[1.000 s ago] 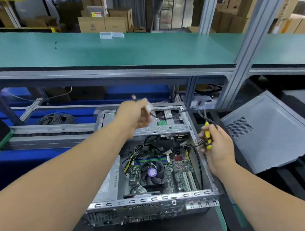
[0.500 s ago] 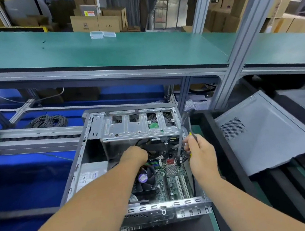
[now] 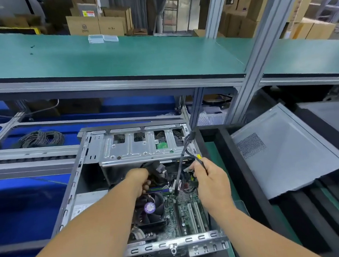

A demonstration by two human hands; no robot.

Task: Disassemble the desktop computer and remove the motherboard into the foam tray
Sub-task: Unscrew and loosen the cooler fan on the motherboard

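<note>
The open computer case lies on its side in front of me. Its green motherboard shows inside, with a black CPU fan bearing a purple sticker. My left hand reaches into the case just above the fan, fingers closed on a connector among the black cables. My right hand is at the case's right edge, gripping a yellow-handled tool together with black cables that run up to the drive cage. The black foam tray stands to the right of the case.
The removed grey side panel lies across the foam tray at right. A green shelf hangs overhead on aluminium posts. A coil of black cable rests on the blue conveyor at left. Cardboard boxes stand behind.
My left hand came down from above the drive cage into the case by the fan. My right hand shifted slightly and keeps hold of the tool and cables. The view moved closer.
</note>
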